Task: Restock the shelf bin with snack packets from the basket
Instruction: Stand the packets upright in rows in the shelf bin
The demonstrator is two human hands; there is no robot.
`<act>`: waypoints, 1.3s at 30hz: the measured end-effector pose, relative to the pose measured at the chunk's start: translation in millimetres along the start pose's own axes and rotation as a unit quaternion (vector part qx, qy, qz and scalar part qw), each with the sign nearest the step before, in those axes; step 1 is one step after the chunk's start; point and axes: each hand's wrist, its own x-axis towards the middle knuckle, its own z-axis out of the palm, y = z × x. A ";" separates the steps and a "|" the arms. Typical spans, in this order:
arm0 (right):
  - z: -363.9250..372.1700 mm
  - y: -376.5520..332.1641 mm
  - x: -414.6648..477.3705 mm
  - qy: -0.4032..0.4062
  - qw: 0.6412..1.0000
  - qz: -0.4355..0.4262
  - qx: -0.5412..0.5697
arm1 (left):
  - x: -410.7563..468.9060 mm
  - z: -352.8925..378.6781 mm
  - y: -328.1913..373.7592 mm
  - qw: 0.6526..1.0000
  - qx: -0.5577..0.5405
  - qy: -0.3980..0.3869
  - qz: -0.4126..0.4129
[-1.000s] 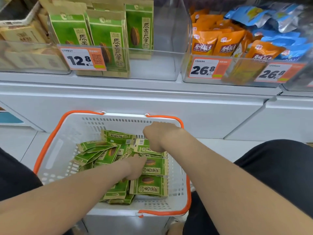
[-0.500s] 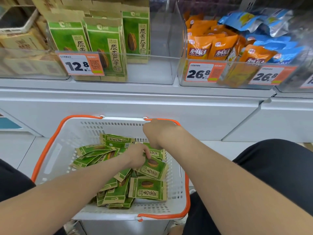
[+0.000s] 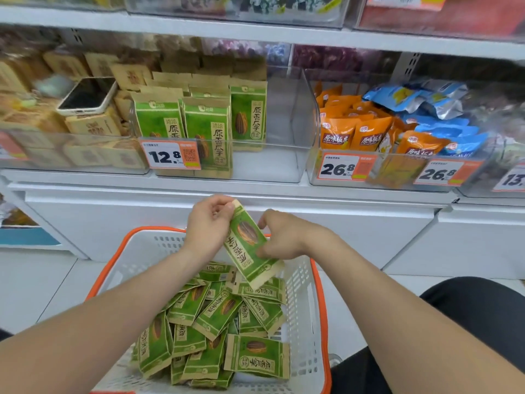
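A green sunflower-seed packet [image 3: 248, 245] is held tilted above the basket, its top corner pinched by my left hand [image 3: 208, 223] and its right edge gripped by my right hand [image 3: 284, 237]. Below lies a white basket with an orange rim [image 3: 305, 308], holding a heap of several identical green packets [image 3: 216, 322]. The clear shelf bin [image 3: 272, 163] with the 12.8 price tag holds a few upright green packets [image 3: 207, 129] on its left side; its right side is bare.
A phone [image 3: 88, 96] lies on brown boxes in the left bin. Right of the green packets' bin stands a bin of orange packets [image 3: 349, 135] and blue packets [image 3: 443, 129] tagged 26.8. White cabinet fronts run below the shelf. My dark-clothed knee [image 3: 468, 322] is at lower right.
Both hands rose out of the basket with one green packet held between them. The camera view tilted upward, showing more of the shelf.
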 end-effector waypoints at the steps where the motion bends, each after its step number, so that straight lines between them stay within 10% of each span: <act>1: -4.1 -3.5 -0.8 0.025 0.998 -0.007 0.057 | 1.1 -3.5 7.7 0.997 0.042 0.045 0.050; 15: -57.4 -28.2 -21.9 0.448 0.866 -0.220 0.044 | 13.1 -31.9 96.0 0.846 0.334 0.141 0.391; 22: -84.3 -37.0 -23.5 0.496 0.728 -0.216 0.421 | 30.4 -25.0 121.9 0.914 0.179 0.015 0.364; 28: -99.9 -39.0 -18.3 0.300 0.784 -0.149 0.523 | 49.7 -18.5 153.4 0.966 0.047 0.091 0.236; 39: -128.5 -40.1 10.9 0.548 0.794 -0.195 0.179 | 83.5 -36.5 167.5 0.897 0.357 0.093 0.244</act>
